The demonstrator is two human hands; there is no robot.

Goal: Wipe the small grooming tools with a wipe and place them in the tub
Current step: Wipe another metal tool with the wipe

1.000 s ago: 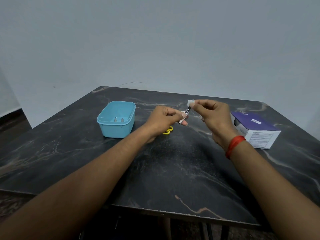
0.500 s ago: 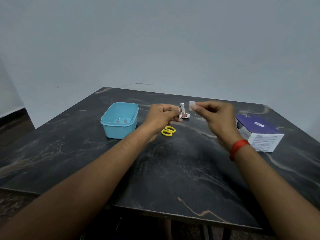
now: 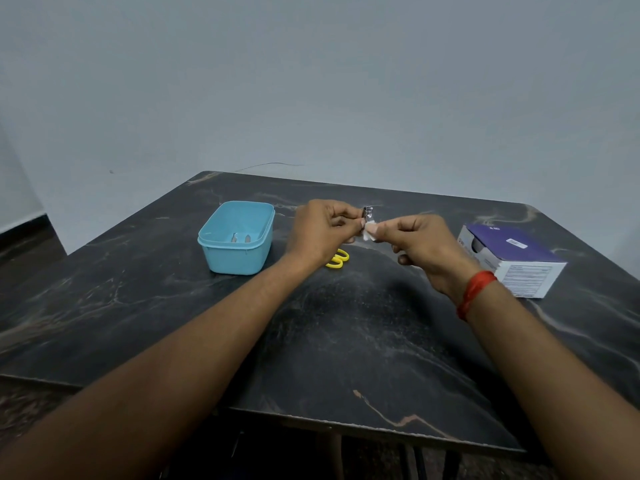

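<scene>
Your left hand (image 3: 320,230) pinched a small shiny nail clipper (image 3: 367,213) above the dark table (image 3: 346,341). Your right hand (image 3: 424,245) squeezed a little white wipe (image 3: 370,235) between finger and thumb, and the wipe touched the bottom of the clipper. The blue tub (image 3: 237,249) sat to the left of your hands, with two small metal tools (image 3: 240,238) lying inside. Yellow scissors (image 3: 337,259) lay on the table, partly hidden behind your left wrist. A purple and white box (image 3: 512,259) stood on the right.
</scene>
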